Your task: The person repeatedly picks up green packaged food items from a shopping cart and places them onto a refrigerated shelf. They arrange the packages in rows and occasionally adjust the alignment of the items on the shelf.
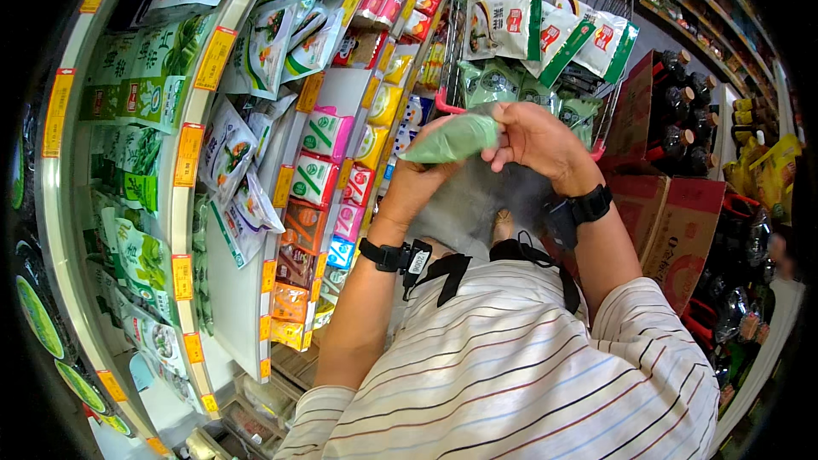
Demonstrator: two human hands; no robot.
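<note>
A pale green plastic packet (455, 138) is held in front of my chest, above the near end of a wire shopping cart (618, 86). My left hand (412, 182) grips it from below and the left, partly covered by it. At the packet's right end, the fingers of my right hand (533, 140) pinch its edge. Similar green packets (495, 84) lie in the cart just beyond my hands. On top of them rest several white packets with green edges (501, 25).
Shelves on my left carry green seaweed-type packets (150, 249), white packets (233, 147) and colourful small packs (313, 182), with orange price tags (190, 154) along their edges. To my right stand cardboard cartons (664, 230) and dark bottles with brown caps (680, 102).
</note>
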